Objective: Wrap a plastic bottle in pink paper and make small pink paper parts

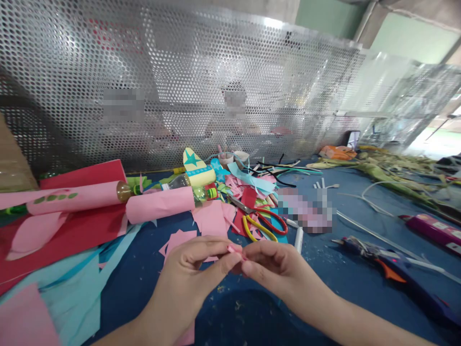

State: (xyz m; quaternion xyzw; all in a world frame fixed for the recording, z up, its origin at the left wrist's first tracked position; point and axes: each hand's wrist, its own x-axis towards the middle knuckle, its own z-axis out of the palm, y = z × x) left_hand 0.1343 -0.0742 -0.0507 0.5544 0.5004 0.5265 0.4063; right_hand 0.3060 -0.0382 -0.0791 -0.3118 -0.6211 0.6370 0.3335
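Between the fingertips of both hands is a small folded piece of pink paper (235,248), mostly covered by the fingers. My left hand (201,262) pinches it from the left, thumb against forefinger. From the right, my right hand (272,264) closes its fingertips on the same piece. Just beyond the hands lie pink paper sheets (211,222) and scissors (264,218) with one red and one yellow handle. A bottle wrapped in pink paper (160,205) rests on its side, left of the scissors.
A blue glue gun (392,269) lies at the right, near a purple box (437,233). Red sheets (90,240) and light blue sheets (79,302) spread over the left. Behind the blue table stands a perforated metal screen (201,72). Dried husks (396,173) lie far right.
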